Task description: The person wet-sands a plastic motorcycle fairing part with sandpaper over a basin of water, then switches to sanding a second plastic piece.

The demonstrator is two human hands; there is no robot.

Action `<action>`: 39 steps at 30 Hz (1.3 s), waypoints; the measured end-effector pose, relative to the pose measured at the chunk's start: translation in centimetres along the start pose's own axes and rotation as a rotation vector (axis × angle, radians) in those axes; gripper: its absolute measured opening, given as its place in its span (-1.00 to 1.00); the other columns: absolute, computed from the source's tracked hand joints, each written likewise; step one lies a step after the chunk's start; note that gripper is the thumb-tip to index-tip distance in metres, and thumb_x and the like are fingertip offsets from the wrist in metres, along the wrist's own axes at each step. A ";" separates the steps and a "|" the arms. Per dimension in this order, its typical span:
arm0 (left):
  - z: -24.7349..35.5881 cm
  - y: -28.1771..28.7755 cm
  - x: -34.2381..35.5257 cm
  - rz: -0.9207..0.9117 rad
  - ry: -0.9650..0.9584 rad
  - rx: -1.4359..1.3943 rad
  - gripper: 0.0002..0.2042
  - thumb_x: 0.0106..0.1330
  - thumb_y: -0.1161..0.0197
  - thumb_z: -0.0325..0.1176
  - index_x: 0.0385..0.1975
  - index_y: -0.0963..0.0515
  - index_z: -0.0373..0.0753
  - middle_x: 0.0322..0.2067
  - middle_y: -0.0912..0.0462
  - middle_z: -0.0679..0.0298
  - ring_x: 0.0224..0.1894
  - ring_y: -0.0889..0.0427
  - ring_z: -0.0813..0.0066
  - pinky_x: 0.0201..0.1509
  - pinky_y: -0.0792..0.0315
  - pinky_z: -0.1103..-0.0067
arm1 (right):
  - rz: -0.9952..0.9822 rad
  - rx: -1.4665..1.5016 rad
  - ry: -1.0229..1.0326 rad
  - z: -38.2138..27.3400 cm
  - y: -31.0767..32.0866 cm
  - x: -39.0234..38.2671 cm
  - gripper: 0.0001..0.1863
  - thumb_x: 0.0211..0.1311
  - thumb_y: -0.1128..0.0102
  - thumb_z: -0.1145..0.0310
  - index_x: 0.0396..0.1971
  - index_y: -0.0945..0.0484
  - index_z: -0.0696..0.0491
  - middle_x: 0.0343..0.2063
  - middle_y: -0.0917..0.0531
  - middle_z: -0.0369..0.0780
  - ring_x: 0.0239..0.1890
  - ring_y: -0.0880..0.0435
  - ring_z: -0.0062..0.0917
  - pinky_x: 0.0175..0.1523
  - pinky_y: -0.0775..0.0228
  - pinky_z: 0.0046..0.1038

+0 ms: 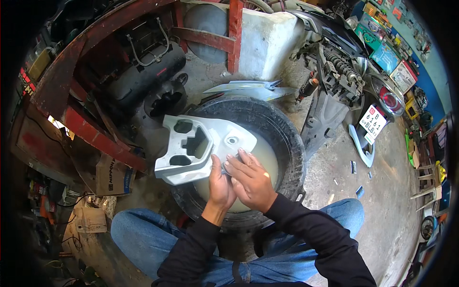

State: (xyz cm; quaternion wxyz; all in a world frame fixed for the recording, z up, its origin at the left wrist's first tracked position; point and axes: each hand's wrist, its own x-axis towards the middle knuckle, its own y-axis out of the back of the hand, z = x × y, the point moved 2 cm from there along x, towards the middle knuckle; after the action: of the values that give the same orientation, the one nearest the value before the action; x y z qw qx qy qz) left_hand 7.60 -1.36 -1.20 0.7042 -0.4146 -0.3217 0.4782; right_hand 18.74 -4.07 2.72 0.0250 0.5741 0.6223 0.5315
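A pale silver-white plastic motorcycle body panel (pixel 222 138), with several cut-outs in its left part and a round hole at its right, is held tilted above a black rubber tub (pixel 291 158). Cloudy water (pixel 267 155) lies in the tub below it. My left hand (pixel 220 189) grips the panel's near edge, thumb up along its side. Beside it my right hand (pixel 251 182) presses on the panel's near right edge, fingers close together. A small greyish bit shows between the hands; whatever sits under the right fingers is hidden.
Behind the tub lie glossy pale panels (pixel 248 90). A partly stripped motorcycle (pixel 334 76) stands at the right, with a pale blue trim piece (pixel 366 150) on the floor. At the left are a red metal frame (pixel 95 126), a black tank (pixel 148 71) and a cardboard box (pixel 112 176).
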 end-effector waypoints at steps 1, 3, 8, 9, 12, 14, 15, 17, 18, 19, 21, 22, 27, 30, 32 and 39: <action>-0.2 0.1 0.0 0.057 0.010 -0.030 -0.42 0.61 0.24 0.08 0.41 -0.16 -0.23 0.35 -0.33 0.14 0.41 -0.31 0.27 0.50 -0.20 0.28 | 0.028 0.047 -0.008 1.3 -0.2 -0.2 -0.63 0.21 -0.16 0.43 0.02 -0.65 0.14 0.12 -0.63 -0.02 0.29 -0.48 0.02 0.36 -0.27 -0.03; -0.7 -0.5 0.7 0.078 -0.037 -0.001 -0.42 0.61 0.27 0.09 0.41 -0.16 -0.23 0.34 -0.34 0.13 0.40 -0.32 0.26 0.50 -0.21 0.29 | 0.062 -0.065 -0.090 5.3 0.4 0.3 -0.62 0.18 -0.19 0.42 0.02 -0.65 0.12 0.12 -0.63 -0.04 0.29 -0.49 -0.01 0.37 -0.27 -0.04; -0.1 0.2 0.2 0.075 -0.027 0.002 -0.42 0.60 0.20 0.07 0.43 -0.15 -0.21 0.36 -0.32 0.10 0.41 -0.32 0.18 0.50 -0.22 0.24 | 0.021 -0.003 -0.030 0.3 0.1 0.1 -0.61 0.21 -0.14 0.48 0.05 -0.65 0.08 0.10 -0.66 -0.09 0.31 -0.49 -0.04 0.40 -0.24 -0.04; -0.2 -0.2 0.5 0.029 -0.023 -0.044 -0.43 0.60 0.16 0.04 0.44 -0.13 -0.20 0.37 -0.31 0.09 0.40 -0.33 0.18 0.50 -0.22 0.22 | 0.012 -0.057 0.000 2.1 0.5 0.2 -0.61 0.21 -0.11 0.52 0.05 -0.65 0.10 0.14 -0.64 -0.11 0.32 -0.46 -0.02 0.39 -0.27 -0.11; -0.4 0.8 1.1 0.158 -0.050 -0.069 -0.43 0.60 0.15 0.03 0.44 -0.12 -0.21 0.37 -0.31 0.07 0.41 -0.33 0.14 0.50 -0.21 0.22 | 0.126 -0.062 -0.291 6.4 1.5 0.9 -0.64 0.21 -0.14 0.50 0.02 -0.66 0.10 0.18 -0.60 -0.07 0.28 -0.50 -0.07 0.37 -0.30 -0.14; -0.1 1.0 1.3 0.149 -0.051 -0.063 -0.43 0.60 0.15 0.02 0.44 -0.12 -0.22 0.38 -0.30 0.06 0.41 -0.32 0.13 0.51 -0.21 0.22 | 0.136 -0.020 -0.323 6.5 2.7 1.4 -0.68 0.29 -0.08 0.50 0.00 -0.67 0.14 0.22 -0.57 -0.03 0.26 -0.54 -0.13 0.36 -0.33 -0.25; 0.1 1.0 1.2 0.141 -0.055 -0.055 -0.43 0.60 0.14 0.01 0.44 -0.12 -0.23 0.38 -0.30 0.06 0.42 -0.32 0.11 0.51 -0.20 0.23 | 0.160 0.119 -0.398 5.9 3.2 2.0 -0.68 0.31 -0.06 0.50 -0.01 -0.67 0.16 0.22 -0.57 -0.02 0.24 -0.56 -0.13 0.35 -0.34 -0.25; 0.2 1.4 1.4 0.148 -0.054 -0.051 -0.43 0.60 0.14 0.01 0.44 -0.12 -0.23 0.39 -0.29 0.06 0.42 -0.31 0.09 0.52 -0.20 0.23 | 0.215 0.512 -0.609 5.6 2.9 2.3 -0.69 0.37 0.00 0.50 -0.02 -0.67 0.21 0.18 -0.60 -0.01 0.20 -0.59 -0.15 0.33 -0.35 -0.28; 0.3 1.6 1.4 0.149 -0.046 -0.047 -0.43 0.60 0.14 0.00 0.44 -0.11 -0.24 0.39 -0.28 0.06 0.43 -0.30 0.08 0.52 -0.20 0.23 | 0.213 0.515 -0.609 5.1 2.9 2.5 -0.69 0.37 0.00 0.50 -0.02 -0.67 0.21 0.18 -0.60 -0.01 0.20 -0.59 -0.15 0.33 -0.35 -0.28; 0.3 1.6 1.3 0.153 -0.048 -0.046 -0.43 0.60 0.14 0.00 0.44 -0.11 -0.24 0.39 -0.28 0.06 0.43 -0.30 0.08 0.52 -0.20 0.23 | 0.225 0.628 -0.695 4.5 2.9 2.6 -0.68 0.35 -0.03 0.51 0.00 -0.67 0.20 0.15 -0.61 -0.01 0.21 -0.59 -0.17 0.32 -0.37 -0.27; -0.2 1.2 1.2 0.163 -0.044 -0.023 -0.45 0.61 0.15 -0.02 0.43 -0.13 -0.24 0.38 -0.29 0.06 0.41 -0.32 0.11 0.50 -0.23 0.23 | 0.236 0.740 -0.780 4.2 2.7 2.3 -0.67 0.32 -0.05 0.52 0.01 -0.66 0.18 0.13 -0.63 -0.01 0.21 -0.58 -0.18 0.30 -0.38 -0.27; -0.4 1.0 1.2 0.162 -0.045 -0.025 -0.45 0.61 0.15 -0.02 0.43 -0.13 -0.24 0.38 -0.29 0.06 0.41 -0.32 0.11 0.50 -0.23 0.23 | 0.186 0.353 -0.462 3.8 2.8 2.1 -0.65 0.26 -0.09 0.53 0.03 -0.65 0.19 0.10 -0.64 -0.01 0.21 -0.58 -0.17 0.28 -0.40 -0.27; -0.3 0.8 0.5 0.162 -0.019 -0.014 -0.51 0.64 0.20 -0.09 0.40 -0.17 -0.25 0.35 -0.34 0.11 0.38 -0.36 0.24 0.48 -0.24 0.28 | 0.035 -0.126 0.049 0.9 -0.4 -0.1 -0.55 0.05 -0.22 0.53 0.03 -0.62 0.24 0.06 -0.65 0.00 0.24 -0.57 -0.15 0.22 -0.46 -0.23; -0.5 -0.9 1.0 0.143 -0.143 0.004 -0.50 0.65 0.26 -0.05 0.39 -0.19 -0.26 0.34 -0.35 0.11 0.38 -0.35 0.27 0.47 -0.24 0.30 | 0.126 -0.155 0.028 4.0 0.0 0.5 -0.54 0.05 -0.21 0.50 0.03 -0.61 0.22 0.09 -0.63 0.01 0.27 -0.54 -0.16 0.25 -0.42 -0.18; -0.2 1.2 0.3 0.173 -0.079 0.028 -0.49 0.64 0.27 -0.03 0.39 -0.19 -0.25 0.34 -0.35 0.12 0.39 -0.34 0.27 0.48 -0.24 0.30 | 0.088 -0.132 0.052 1.1 -1.4 0.1 -0.54 0.06 -0.19 0.50 0.04 -0.60 0.22 0.09 -0.63 0.01 0.27 -0.54 -0.15 0.27 -0.39 -0.15; -0.5 0.3 0.3 0.161 -0.088 -0.050 -0.45 0.62 0.23 0.03 0.38 -0.22 -0.27 0.33 -0.38 0.11 0.36 -0.38 0.25 0.47 -0.26 0.31 | 0.085 -0.143 0.008 3.3 -1.2 -0.1 -0.56 0.10 -0.18 0.48 0.03 -0.58 0.21 0.06 -0.63 -0.02 0.23 -0.54 -0.11 0.33 -0.32 -0.09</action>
State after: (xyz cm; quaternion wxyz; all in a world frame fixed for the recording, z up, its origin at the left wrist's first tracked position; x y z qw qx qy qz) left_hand 8.03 -1.15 -1.71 0.6380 -0.4354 -0.3299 0.5427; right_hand 20.05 -1.77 0.38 0.0407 0.5947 0.5579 0.5774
